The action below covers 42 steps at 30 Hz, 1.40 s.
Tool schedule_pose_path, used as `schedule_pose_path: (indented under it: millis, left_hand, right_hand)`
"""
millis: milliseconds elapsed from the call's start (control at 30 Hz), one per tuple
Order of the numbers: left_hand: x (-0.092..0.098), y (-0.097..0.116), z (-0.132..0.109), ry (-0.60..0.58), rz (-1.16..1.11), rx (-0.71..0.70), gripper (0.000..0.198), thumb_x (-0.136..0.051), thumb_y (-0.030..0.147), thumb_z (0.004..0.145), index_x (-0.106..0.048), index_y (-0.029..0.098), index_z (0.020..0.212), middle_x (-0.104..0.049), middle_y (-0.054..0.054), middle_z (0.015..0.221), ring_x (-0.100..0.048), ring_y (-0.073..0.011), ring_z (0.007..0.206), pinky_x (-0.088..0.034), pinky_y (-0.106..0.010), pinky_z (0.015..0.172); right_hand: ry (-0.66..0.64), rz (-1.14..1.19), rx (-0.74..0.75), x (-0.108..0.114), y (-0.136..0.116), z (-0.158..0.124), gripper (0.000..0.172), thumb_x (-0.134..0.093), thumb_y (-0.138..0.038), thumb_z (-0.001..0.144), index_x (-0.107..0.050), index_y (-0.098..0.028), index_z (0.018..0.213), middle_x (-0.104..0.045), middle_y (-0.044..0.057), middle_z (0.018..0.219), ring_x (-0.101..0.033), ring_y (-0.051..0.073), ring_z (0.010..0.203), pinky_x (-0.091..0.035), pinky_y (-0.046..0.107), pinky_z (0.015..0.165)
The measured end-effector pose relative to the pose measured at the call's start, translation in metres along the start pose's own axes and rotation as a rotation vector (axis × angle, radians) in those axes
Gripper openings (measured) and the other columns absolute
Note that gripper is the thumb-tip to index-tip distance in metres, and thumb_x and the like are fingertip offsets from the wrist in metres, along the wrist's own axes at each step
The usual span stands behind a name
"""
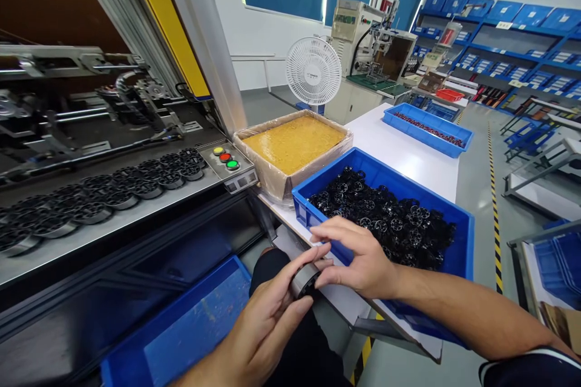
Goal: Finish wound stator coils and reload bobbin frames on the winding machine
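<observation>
A grey metal ring with a black part inside it sits above my lap, in front of the blue bin. My left hand grips it, with its thumb below and its fingers along the far side. From the right, my right hand reaches over with curved fingers, and its thumb is at the ring's black open face. The palm side of the right hand is partly hidden. Close beyond that hand, the blue bin holds many loose black plastic spoked parts.
At left, rows of similar metal-rimmed black parts lie on a machine ledge, beside a button panel. A plastic-lined box of yellow material stands by the bin. Behind are a white fan and a blue tray. An empty-looking blue bin is below.
</observation>
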<state>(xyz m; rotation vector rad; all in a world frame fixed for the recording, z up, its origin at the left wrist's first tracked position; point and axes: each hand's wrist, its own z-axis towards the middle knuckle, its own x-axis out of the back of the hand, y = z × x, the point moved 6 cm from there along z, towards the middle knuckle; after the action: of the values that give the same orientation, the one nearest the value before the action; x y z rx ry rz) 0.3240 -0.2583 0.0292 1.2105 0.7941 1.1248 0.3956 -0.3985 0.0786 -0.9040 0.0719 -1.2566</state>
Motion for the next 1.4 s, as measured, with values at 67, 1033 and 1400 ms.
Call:
schedule_pose_path:
  millis: [67,1033,1400]
  left_hand:
    - [0.0,0.0,0.0,0.026,0.085,-0.046,0.058,-0.049,0.018,0.097,-0.037,0.043,0.147,-0.05,0.003,0.149,-0.048,-0.0167,0.135,-0.039,-0.026,0.111]
    - [0.37,-0.011,-0.176,0.839,1.418,0.619,0.038,-0.052,0.022,0.092,-0.057,0.007,0.126,-0.055,-0.019,0.14,-0.05,-0.0292,0.132,-0.038,-0.049,0.109]
    - [0.226,0.009,0.155,0.195,1.293,0.048,0.052,-0.057,0.049,0.09,-0.059,0.014,0.129,-0.061,-0.013,0.135,-0.05,-0.0252,0.13,-0.033,-0.042,0.113]
  right_hand:
    - [-0.021,0.043,-0.018,-0.003,0.002,0.0,0.041,-0.074,-0.038,0.083,-0.066,-0.01,0.112,-0.068,0.01,0.094,-0.065,0.016,0.089,-0.056,0.03,0.083]
    - [-0.102,-0.605,0.282,-0.004,-0.002,-0.007,0.026,-0.058,-0.037,0.093,-0.065,-0.019,0.11,-0.074,0.008,0.099,-0.074,0.023,0.085,-0.063,0.028,0.079]
    - [-0.099,-0.447,0.113,0.003,0.004,-0.004,0.026,-0.059,-0.028,0.095,-0.061,-0.015,0.117,-0.07,0.011,0.104,-0.068,0.02,0.097,-0.057,0.029,0.088]
